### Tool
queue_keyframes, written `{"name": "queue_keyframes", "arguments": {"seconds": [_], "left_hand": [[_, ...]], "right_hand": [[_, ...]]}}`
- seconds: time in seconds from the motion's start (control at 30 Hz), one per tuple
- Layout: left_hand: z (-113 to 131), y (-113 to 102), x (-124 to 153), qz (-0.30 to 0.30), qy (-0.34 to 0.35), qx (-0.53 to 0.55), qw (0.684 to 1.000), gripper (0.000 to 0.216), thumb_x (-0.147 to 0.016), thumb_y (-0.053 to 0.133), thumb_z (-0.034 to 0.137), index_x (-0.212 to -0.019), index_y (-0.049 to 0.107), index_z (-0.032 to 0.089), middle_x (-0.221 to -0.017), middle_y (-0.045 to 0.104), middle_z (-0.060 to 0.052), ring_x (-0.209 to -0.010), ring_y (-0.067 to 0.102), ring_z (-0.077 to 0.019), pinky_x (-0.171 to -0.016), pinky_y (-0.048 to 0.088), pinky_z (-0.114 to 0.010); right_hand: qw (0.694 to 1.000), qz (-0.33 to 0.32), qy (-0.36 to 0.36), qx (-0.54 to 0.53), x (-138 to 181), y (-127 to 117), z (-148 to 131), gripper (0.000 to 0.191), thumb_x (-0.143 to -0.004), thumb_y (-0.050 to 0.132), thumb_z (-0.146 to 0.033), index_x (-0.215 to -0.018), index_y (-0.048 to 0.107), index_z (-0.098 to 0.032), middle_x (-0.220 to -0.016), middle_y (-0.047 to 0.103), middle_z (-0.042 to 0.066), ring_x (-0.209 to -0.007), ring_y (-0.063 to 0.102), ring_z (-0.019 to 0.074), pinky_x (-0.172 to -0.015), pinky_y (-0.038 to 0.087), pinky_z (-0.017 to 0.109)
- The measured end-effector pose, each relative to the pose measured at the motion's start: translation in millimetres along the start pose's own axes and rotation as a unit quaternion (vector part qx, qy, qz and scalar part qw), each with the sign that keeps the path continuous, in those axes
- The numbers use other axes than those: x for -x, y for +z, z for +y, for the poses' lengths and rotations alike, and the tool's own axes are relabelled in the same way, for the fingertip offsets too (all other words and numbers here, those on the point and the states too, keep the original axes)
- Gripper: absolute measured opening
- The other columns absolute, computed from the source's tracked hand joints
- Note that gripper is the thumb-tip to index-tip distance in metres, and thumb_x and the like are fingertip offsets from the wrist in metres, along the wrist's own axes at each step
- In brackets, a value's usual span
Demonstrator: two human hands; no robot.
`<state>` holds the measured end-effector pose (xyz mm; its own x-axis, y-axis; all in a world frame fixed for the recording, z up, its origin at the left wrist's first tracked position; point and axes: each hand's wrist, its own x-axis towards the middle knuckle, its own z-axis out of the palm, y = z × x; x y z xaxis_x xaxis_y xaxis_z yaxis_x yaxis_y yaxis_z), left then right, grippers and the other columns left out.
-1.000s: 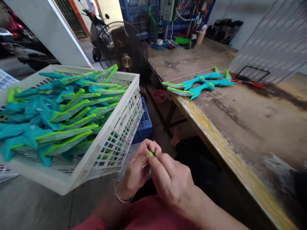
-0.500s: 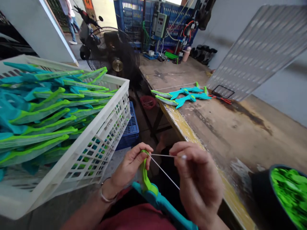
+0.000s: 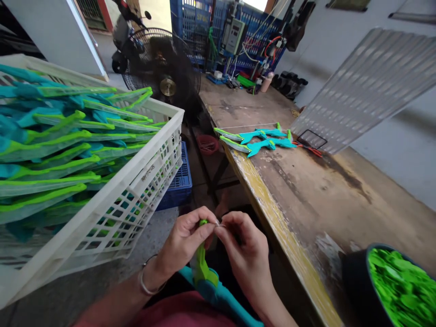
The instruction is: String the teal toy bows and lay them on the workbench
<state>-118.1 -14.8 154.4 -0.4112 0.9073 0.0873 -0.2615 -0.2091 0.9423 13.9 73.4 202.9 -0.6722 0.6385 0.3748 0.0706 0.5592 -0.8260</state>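
Over the person's lap, just beside the table's (image 3: pixel 313 195) long yellow-trimmed edge, two bare hands met at their fingertips. The left hand (image 3: pixel 187 238) grasped the tip of a toy bow (image 3: pixel 211 281), its thumb and forefinger pinched around the lime-green end; the rest of the bow slanted down across the lap, its teal middle reaching the lower border of the view. The right hand (image 3: pixel 243 256) had thumb and forefinger pressed together on a thin white string (image 3: pixel 221 225), almost touching the left fingertips; how the string was looped could not be told. On the table, two more teal-and-green bows (image 3: pixel 264 146) lay side by side, their near tips at the yellow-trimmed edge. A dark tub (image 3: pixel 357 284) heaped with bright green pieces (image 3: pixel 402 286) stood by the same edge, toward its near end. To the left, a white crate (image 3: pixel 112 188) was piled with bows like the one in hand, and a blue crate (image 3: pixel 175 195) sat on the floor between it and the table.
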Motion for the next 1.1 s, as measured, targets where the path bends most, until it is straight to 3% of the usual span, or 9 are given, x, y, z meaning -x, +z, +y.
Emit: {"name": "queue_keyframes", "arguments": {"seconds": [0.1, 0.2, 0.43, 0.63, 0.7, 0.93, 1.1], "left_hand": [[-1.8, -1.8, -1.7, -0.022, 0.004, 0.039, 0.999, 0.015, -0.098, 0.065, 0.034, -0.093, 0.068, 0.020, -0.068, 0.056, 0.002, -0.058, 0.054, -0.0106, -0.055, 0.044, -0.021], [-2.1, -3.8, -3.1, -0.037, 0.002, 0.064, 0.997, 0.021, -0.097, 0.067, 0.039, -0.091, 0.069, 0.019, -0.066, 0.056, 0.001, -0.056, 0.054, -0.0109, -0.054, 0.044, -0.022], [-2.3, -0.5, -2.4, 0.008, -0.048, 0.049, 0.998, 0.028, -0.094, 0.069, 0.042, -0.082, 0.064, 0.018, -0.060, 0.054, 0.003, -0.051, 0.049, -0.0096, -0.049, 0.039, -0.021], [-2.8, -1.4, -6.4, -0.014, -0.114, 0.116, 0.987, 0.034, -0.082, 0.077, 0.047, -0.078, 0.064, 0.016, -0.055, 0.053, 0.003, -0.047, 0.045, -0.0086, -0.046, 0.035, -0.020], [-3.6, -2.0, -7.7, -0.020, -0.135, 0.149, 0.979, 0.034, -0.078, 0.080, 0.046, -0.078, 0.065, 0.015, -0.053, 0.053, 0.003, -0.045, 0.044, -0.0087, -0.044, 0.035, -0.021], [-4.8, -3.1, -7.0, -0.003, -0.102, 0.111, 0.989, 0.031, -0.083, 0.078, 0.043, -0.077, 0.067, 0.015, -0.054, 0.055, 0.003, -0.046, 0.047, -0.0086, -0.045, 0.037, -0.020], [-3.4, -7.2, -5.7, -0.032, -0.092, 0.092, 0.991, 0.032, -0.087, 0.073, 0.046, -0.079, 0.066, 0.015, -0.057, 0.054, 0.003, -0.050, 0.046, -0.0090, -0.049, 0.039, -0.020]], "right_hand": [[0.996, -0.007, 0.057, -0.068, -2.9, 1.6, 7.9, 0.012, -0.095, 0.071, -0.029, -0.089, 0.065, -0.020, -0.076, 0.063, -0.003, -0.063, 0.058, 0.0111, -0.057, 0.047, 0.022], [0.995, -0.021, 0.067, -0.067, -4.3, 2.1, 10.8, 0.025, -0.095, 0.072, -0.033, -0.077, 0.061, -0.019, -0.070, 0.059, -0.003, -0.059, 0.054, 0.0101, -0.053, 0.043, 0.021], [0.992, 0.014, -0.088, 0.094, -2.7, 5.6, 6.6, 0.014, -0.097, 0.062, -0.014, -0.084, 0.060, -0.020, -0.078, 0.062, -0.001, -0.068, 0.061, 0.0114, -0.062, 0.051, 0.022], [0.986, -0.050, -0.142, 0.067, -7.1, -1.1, -1.6, 0.017, -0.098, 0.056, -0.007, -0.098, 0.066, -0.021, -0.107, 0.068, 0.007, -0.096, 0.068, 0.0168, -0.080, 0.060, 0.028], [0.984, -0.071, -0.154, 0.056, -8.1, -2.1, -1.3, 0.018, -0.099, 0.054, -0.006, -0.098, 0.065, -0.020, -0.104, 0.067, 0.007, -0.094, 0.067, 0.0164, -0.079, 0.059, 0.029], [0.998, -0.042, -0.010, 0.033, -5.6, -0.3, 2.0, 0.010, -0.099, 0.060, -0.016, -0.090, 0.059, -0.021, -0.079, 0.062, -0.001, -0.068, 0.060, 0.0114, -0.061, 0.051, 0.022], [0.995, -0.041, -0.073, 0.050, -6.9, 1.9, 2.8, 0.013, -0.099, 0.058, -0.012, -0.093, 0.065, -0.021, -0.088, 0.065, 0.002, -0.077, 0.065, 0.0132, -0.068, 0.055, 0.025]]}}
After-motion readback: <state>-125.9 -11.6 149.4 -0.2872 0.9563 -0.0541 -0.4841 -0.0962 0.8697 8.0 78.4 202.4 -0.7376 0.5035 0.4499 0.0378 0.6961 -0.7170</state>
